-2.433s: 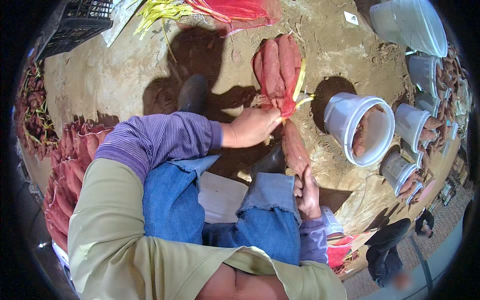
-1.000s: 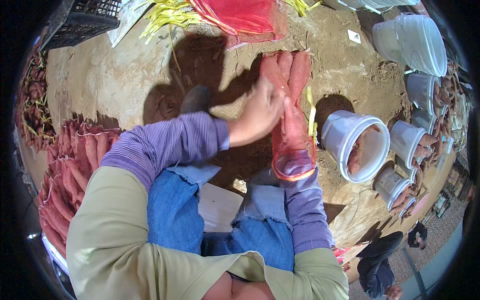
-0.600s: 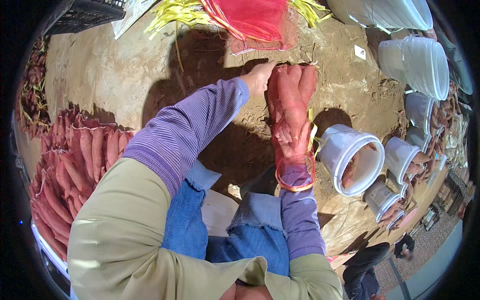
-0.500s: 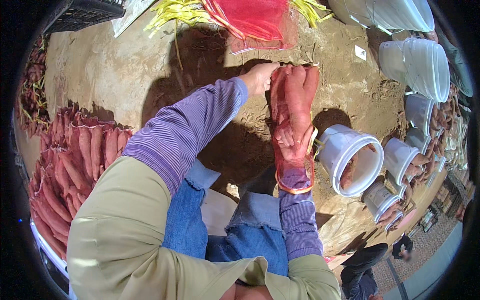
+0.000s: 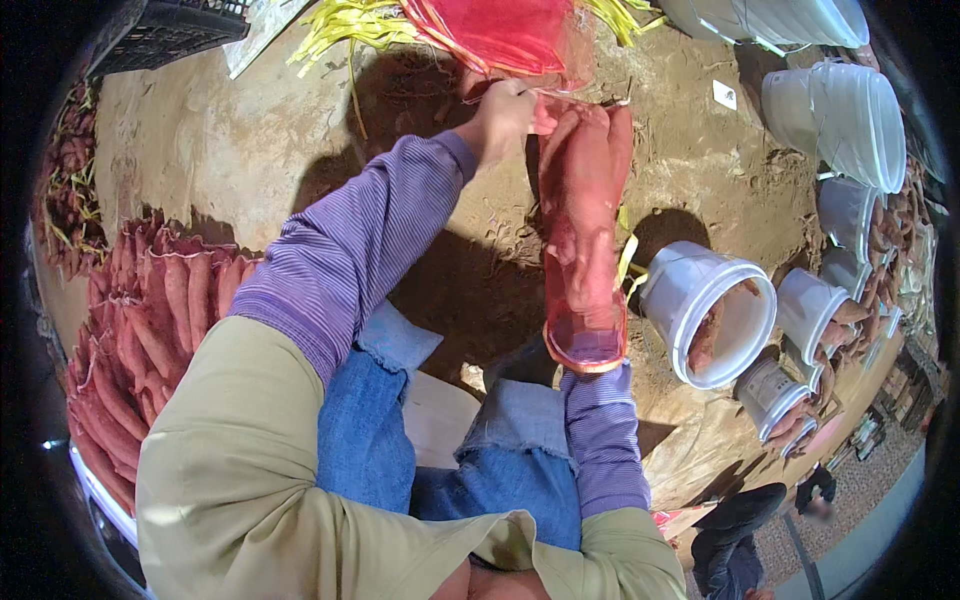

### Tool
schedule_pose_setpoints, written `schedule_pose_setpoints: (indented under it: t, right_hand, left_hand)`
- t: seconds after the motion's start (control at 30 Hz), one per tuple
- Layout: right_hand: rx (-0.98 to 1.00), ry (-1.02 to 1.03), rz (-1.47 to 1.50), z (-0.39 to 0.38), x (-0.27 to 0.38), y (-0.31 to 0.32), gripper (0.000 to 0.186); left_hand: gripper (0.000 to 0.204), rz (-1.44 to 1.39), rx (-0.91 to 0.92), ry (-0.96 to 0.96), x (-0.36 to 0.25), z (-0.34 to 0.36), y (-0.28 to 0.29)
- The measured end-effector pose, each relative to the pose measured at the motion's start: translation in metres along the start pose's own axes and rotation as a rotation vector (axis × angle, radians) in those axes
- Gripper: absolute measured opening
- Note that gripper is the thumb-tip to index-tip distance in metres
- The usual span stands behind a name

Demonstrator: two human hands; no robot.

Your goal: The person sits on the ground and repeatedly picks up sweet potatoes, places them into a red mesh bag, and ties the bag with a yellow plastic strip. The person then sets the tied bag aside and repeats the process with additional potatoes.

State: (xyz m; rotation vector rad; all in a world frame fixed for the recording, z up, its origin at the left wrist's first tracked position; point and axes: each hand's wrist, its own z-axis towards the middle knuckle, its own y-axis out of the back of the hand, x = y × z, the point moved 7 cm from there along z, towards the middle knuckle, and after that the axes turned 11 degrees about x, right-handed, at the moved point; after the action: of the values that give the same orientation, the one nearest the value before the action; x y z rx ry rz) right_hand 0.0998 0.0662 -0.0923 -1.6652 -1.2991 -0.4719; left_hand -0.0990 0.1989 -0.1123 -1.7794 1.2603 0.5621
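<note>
My left hand [image 5: 500,115] is closed on the far left corner of a red mesh bag [image 5: 545,190], pulling the netting taut. My right hand [image 5: 592,275] is inside the bag, seen blurred through the net, with the bag's open mouth around my right wrist. Long rounded shapes that look like sweet potatoes [image 5: 590,150] fill the far end of the bag, beyond my right palm, and my fingers seem wrapped around them. Just right of the bag, a white bucket [image 5: 665,310] lies tipped with sweet potatoes inside.
Filled mesh bags of sweet potatoes [image 5: 150,320] stand at left. Flat red mesh bags [image 5: 500,35] and yellow ties [image 5: 350,30] lie ahead, near a black crate [image 5: 170,35]. Stacked buckets [image 5: 830,120] and several smaller buckets [image 5: 810,305] line the right. Another person's leg [image 5: 730,530] shows lower right.
My left hand has moved left and away from me, drawing out the bag's corner. My right hand and the bag have shifted slightly farther away, and the bag's mouth has slid toward the hand.
</note>
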Motion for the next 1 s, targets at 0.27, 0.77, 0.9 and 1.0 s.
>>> schedule_pose_setpoints:
  t: [0.27,0.77,0.9,1.0]
  right_hand:
    - [0.084,0.242,-1.045,0.021,0.021,-0.055,0.042]
    - [-0.008,0.332,-1.103,0.038,0.007,-0.055,0.049]
    - [0.126,0.253,-1.321,0.042,0.004,-0.064,0.062]
    - [0.049,0.119,-1.23,0.043,-0.011,-0.028,0.053]
  left_hand:
    - [0.021,-0.157,-0.204,0.125,0.032,0.025,0.055]
    - [0.083,0.948,-0.115,-0.365,0.01,-0.097,-0.024]
    - [0.074,0.771,-0.307,-0.252,0.012,-0.063,0.001]
    - [0.069,0.788,-0.327,-0.108,0.007,-0.049,-0.016]
